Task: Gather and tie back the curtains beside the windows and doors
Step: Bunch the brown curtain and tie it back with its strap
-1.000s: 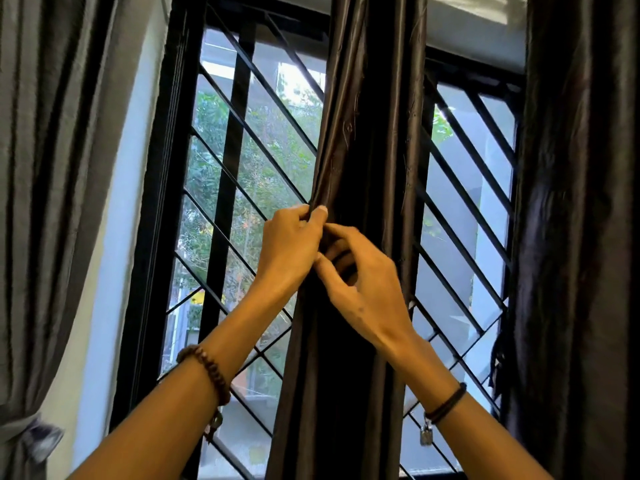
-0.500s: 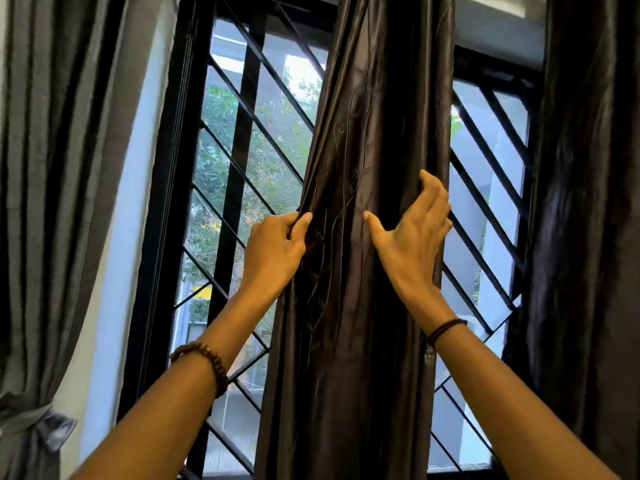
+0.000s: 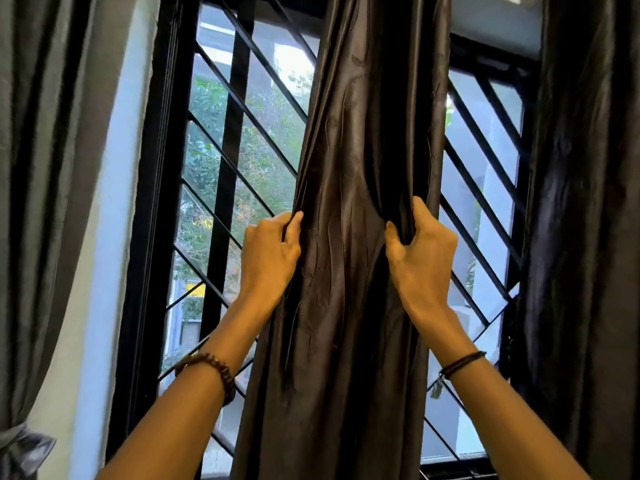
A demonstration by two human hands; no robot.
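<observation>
Both forearms enter from below, the left from 7 o'clock and the right from 5 o'clock, and rise toward centre. A beaded bracelet (image 3: 211,370) is on the left wrist and a thin black cord band (image 3: 462,363) on the right.

The left hand (image 3: 268,251) grips the centre curtain's left edge: fingers curled behind the cloth, thumb lying on its front. The right hand (image 3: 420,258) grips a bunched fold near the right edge: fingers wrapped round it, thumb pressed into the fabric. The hands are level with each other, with a span of cloth between them.

The centre curtain (image 3: 346,150) is dark brown and shiny. It hangs at mid-frame with its long axis running 12 to 6 o'clock and its folds vertical. It is narrower above the hands and spreads wider below them.

A dark curtain (image 3: 588,202) hangs at 3 o'clock. At 9 o'clock a grey curtain (image 3: 38,168) is cinched by a tie (image 3: 20,445) near 8 o'clock.

Behind these is a black window frame (image 3: 156,202) with a diagonal grille (image 3: 263,64). Green foliage (image 3: 207,109) shows beyond the glass.
</observation>
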